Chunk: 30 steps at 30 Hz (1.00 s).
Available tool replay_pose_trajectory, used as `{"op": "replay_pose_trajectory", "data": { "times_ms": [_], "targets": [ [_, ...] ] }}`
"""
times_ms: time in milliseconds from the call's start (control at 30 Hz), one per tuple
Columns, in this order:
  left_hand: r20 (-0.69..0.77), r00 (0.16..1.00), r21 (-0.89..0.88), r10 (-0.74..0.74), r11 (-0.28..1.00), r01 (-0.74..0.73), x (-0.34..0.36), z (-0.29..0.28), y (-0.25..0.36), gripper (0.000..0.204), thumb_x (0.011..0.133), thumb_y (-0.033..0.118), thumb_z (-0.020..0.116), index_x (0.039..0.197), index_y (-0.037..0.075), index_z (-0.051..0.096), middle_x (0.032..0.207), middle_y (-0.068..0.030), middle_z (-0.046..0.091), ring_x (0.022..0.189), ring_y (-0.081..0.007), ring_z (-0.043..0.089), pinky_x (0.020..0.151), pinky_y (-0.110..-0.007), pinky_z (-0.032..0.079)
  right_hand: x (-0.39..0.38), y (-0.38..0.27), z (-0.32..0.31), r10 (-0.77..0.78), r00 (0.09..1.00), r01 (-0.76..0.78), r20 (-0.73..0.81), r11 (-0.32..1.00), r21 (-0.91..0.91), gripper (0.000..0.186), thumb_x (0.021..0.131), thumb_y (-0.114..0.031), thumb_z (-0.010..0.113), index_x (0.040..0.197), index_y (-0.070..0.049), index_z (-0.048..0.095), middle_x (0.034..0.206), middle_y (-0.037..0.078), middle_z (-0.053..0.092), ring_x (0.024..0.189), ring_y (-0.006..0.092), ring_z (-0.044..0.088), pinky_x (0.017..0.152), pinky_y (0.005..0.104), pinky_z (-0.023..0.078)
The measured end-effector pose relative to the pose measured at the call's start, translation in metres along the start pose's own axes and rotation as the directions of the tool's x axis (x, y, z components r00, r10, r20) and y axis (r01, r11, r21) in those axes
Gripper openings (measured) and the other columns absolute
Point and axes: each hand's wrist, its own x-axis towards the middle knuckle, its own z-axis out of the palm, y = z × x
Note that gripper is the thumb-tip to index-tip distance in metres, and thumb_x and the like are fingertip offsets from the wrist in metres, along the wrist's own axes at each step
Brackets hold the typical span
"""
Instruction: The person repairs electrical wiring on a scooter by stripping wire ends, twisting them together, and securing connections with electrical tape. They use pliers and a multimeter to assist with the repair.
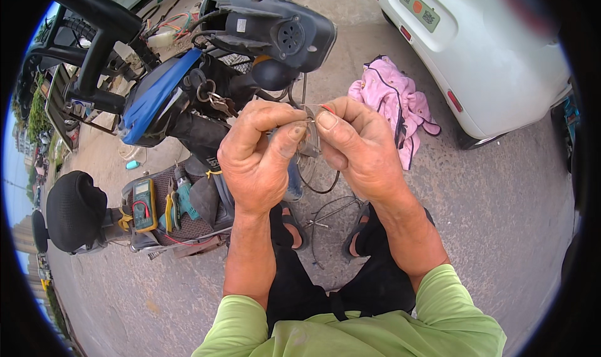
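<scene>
In front of my chest both hands meet, thumbs and forefingers pinched together. My left hand (256, 157) is closed on a thin wire end, mostly hidden by the fingertips. Close against it, my right hand (363, 144) pinches a thin wire (327, 108) whose red insulation shows above the thumb. A black cable (322, 191) loops down below the hands. Just to the left stands an electric scooter with a blue panel (159, 94); a bunch of keys (213, 97) hangs from it. Its dark headlight housing (275, 28) sits beyond my hands.
On the scooter's footboard lie a multimeter (144, 204), yellow-handled pliers (170, 210) and a teal power drill (184, 194). A black seat (75, 210) is at the left. Loose cables (322, 222) lie between my feet. A pink jacket (394, 103) lies near a white car (488, 56).
</scene>
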Motion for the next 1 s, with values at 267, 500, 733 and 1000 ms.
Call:
{"op": "replay_pose_trajectory", "data": {
  "times_ms": [267, 500, 733, 1000],
  "targets": [
    [-0.079, 0.992, -0.078, -0.098, 0.993, 0.092, -0.001, 0.012, 0.006, 0.010, 0.096, 0.004, 0.072, 0.100, -0.004, 0.067, 0.090, -0.0047, 0.066, 0.075, -0.0086, 0.062, 0.066, -0.023, 0.051, 0.001, 0.007, -0.002, -0.042, 0.999, 0.041, 0.015, 0.999, 0.031, 0.020, 0.101, -0.020, 0.069, 0.100, 0.000, 0.067, 0.080, -0.001, 0.062, 0.061, 0.0017, 0.044, 0.051, 0.0191, 0.033],
    [-0.085, 0.966, -0.204, -0.244, 0.953, 0.223, -0.006, 0.017, 0.006, 0.020, 0.101, 0.018, 0.071, 0.100, -0.001, 0.066, 0.082, -0.0021, 0.064, 0.069, -0.0072, 0.058, 0.062, -0.022, 0.048, 0.002, 0.012, -0.002, -0.120, 0.993, 0.121, -0.009, 0.992, 0.043, 0.011, 0.096, -0.011, 0.068, 0.100, -0.002, 0.066, 0.079, -0.002, 0.060, 0.063, 0.0026, 0.046, 0.055, 0.0207, 0.037],
    [-0.032, 0.922, -0.236, -0.385, 0.900, 0.367, -0.006, 0.019, 0.011, 0.025, 0.106, 0.024, 0.061, 0.091, 0.003, 0.060, 0.075, -0.0028, 0.059, 0.062, -0.0092, 0.050, 0.056, -0.023, 0.039, 0.002, 0.017, -0.002, -0.171, 0.985, 0.172, -0.035, 0.984, 0.042, 0.009, 0.094, -0.009, 0.069, 0.099, -0.002, 0.066, 0.079, -0.002, 0.060, 0.064, 0.0025, 0.047, 0.056, 0.0206, 0.038],
    [-0.269, 0.956, -0.148, -0.117, 0.986, 0.079, -0.004, 0.016, 0.008, 0.021, 0.104, 0.018, 0.065, 0.096, -0.001, 0.065, 0.087, -0.0075, 0.065, 0.072, -0.0136, 0.060, 0.063, -0.025, 0.049, 0.002, 0.010, 0.001, -0.161, 0.983, 0.169, -0.093, 0.982, 0.086, 0.009, 0.095, -0.008, 0.071, 0.100, -0.002, 0.067, 0.077, -0.003, 0.059, 0.063, 0.0017, 0.047, 0.055, 0.0204, 0.038]
  ]
}}
